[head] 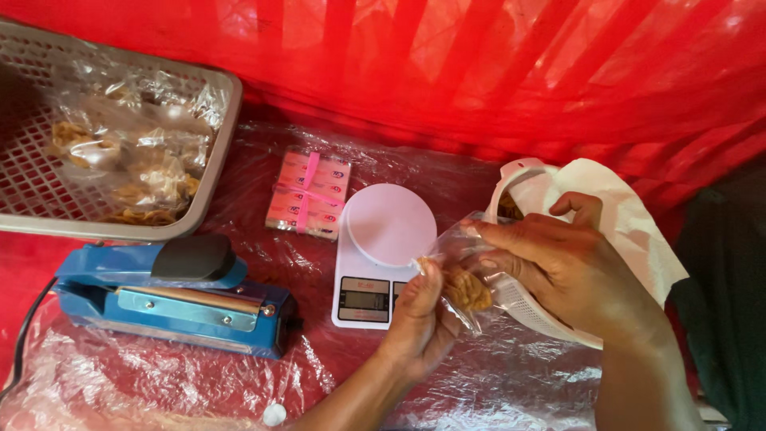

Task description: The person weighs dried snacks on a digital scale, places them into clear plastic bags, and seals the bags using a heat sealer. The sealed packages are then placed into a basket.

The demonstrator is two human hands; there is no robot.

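My left hand [419, 323] pinches the lower edge of a small clear plastic bag [459, 275] that has brown snack pieces in its bottom. My right hand [562, 263] grips the bag's open upper edge from the right. The bag hangs just to the right of a white kitchen scale [379, 255] with a round bare platform. Behind my right hand stands a white strainer basket [519, 307] lined with white paper [630, 219]; its contents are mostly hidden.
A blue heat sealer [171, 299] lies at the left front. A grey perforated tray [120, 128] with several filled clear bags sits at back left. A pink-banded stack of labels [309, 194] lies behind the scale. Clear plastic sheeting over red cloth covers the table.
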